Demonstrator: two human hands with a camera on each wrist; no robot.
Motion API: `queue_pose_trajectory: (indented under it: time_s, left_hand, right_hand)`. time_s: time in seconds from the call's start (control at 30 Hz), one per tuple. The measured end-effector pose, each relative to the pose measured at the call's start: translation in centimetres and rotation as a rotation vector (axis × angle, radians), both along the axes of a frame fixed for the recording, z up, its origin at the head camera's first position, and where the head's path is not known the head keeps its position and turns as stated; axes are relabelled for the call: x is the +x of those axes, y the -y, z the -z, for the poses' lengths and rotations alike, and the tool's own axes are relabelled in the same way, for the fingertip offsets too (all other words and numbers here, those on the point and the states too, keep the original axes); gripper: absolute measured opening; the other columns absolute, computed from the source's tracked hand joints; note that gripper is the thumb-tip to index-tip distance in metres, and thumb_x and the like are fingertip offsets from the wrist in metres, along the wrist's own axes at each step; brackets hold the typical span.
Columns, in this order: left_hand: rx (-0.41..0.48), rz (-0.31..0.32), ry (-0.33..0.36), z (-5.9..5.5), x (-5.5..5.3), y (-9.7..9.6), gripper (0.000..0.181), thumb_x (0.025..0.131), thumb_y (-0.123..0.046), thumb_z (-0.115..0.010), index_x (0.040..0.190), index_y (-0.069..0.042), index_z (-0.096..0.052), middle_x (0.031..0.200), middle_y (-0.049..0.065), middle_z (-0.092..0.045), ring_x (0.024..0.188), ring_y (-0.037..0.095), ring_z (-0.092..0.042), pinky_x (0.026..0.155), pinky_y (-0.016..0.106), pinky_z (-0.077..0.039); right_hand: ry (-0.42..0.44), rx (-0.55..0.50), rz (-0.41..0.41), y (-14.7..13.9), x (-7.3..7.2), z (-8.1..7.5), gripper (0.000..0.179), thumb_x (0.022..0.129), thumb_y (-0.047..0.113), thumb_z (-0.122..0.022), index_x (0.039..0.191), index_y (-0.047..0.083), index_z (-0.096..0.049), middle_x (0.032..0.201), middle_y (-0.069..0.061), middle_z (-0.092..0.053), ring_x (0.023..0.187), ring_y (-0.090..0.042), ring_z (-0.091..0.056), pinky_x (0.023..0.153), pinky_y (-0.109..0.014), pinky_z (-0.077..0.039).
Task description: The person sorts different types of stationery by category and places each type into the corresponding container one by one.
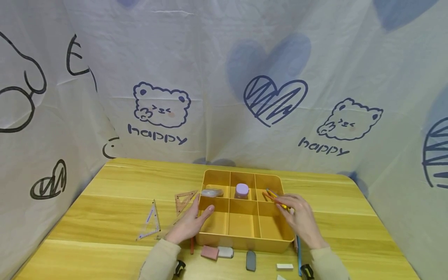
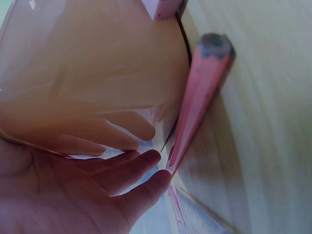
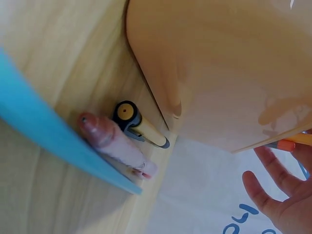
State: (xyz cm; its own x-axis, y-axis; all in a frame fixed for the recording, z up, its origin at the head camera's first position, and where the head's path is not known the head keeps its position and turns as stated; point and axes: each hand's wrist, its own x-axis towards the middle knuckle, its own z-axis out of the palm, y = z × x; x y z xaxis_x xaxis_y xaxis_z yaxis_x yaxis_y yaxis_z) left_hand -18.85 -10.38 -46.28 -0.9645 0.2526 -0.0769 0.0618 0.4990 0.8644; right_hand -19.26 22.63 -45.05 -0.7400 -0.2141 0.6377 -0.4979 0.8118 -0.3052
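A yellow six-compartment organizer box sits on the table between both hands. My left hand is at its left side, thumb over the rim. In the left wrist view its fingers extend along the outer wall, beside a red pencil. My right hand pinches a few slim pens, orange, yellow and blue, over the back right compartment. An orange pen end shows at its fingers in the right wrist view. A lilac-lidded container stands in the back middle compartment, a clear object in the back left.
Two set squares lie left of the box. In front are a pink eraser, a white eraser, a grey block and a small white block. Right are a blue strip, a pink pen and a yellow-black pen.
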Motion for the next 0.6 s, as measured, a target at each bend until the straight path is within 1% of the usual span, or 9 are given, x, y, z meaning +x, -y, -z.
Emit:
queue_pose_trajectory:
  time_s: [0.27,0.47,0.6]
  left_hand:
    - [0.003,0.001,0.002,0.09,-0.07,0.03,0.09,0.105,-0.048,-0.047,0.158,0.008,-0.002,0.163,0.035,-0.011,0.148,0.053,-0.025,0.121,0.064,-0.024]
    - [0.003,0.0,-0.004,0.23,-0.15,0.01,0.089,0.105,-0.048,-0.047,0.158,0.008,-0.003,0.163,0.035,-0.012,0.148,0.053,-0.025,0.121,0.064,-0.024]
    - [0.005,0.0,-0.006,0.29,-0.18,0.03,0.089,0.105,-0.048,-0.047,0.158,0.009,-0.003,0.163,0.035,-0.011,0.148,0.053,-0.024,0.122,0.064,-0.023]
  right_hand:
    - [0.099,0.004,0.021,0.25,-0.4,-0.03,0.024,0.077,-0.001,-0.083,0.101,0.004,-0.08,0.101,-0.014,-0.078,0.1,-0.035,-0.069,0.085,-0.053,-0.058]
    - [0.124,0.006,0.019,0.24,-0.46,0.04,0.025,0.078,0.0,-0.082,0.103,0.004,-0.079,0.103,-0.014,-0.077,0.103,-0.036,-0.068,0.088,-0.055,-0.057]
    - [0.143,-0.001,0.013,0.3,-0.33,-0.04,0.029,0.078,-0.003,-0.081,0.105,0.002,-0.078,0.108,-0.016,-0.076,0.106,-0.037,-0.067,0.091,-0.055,-0.056]
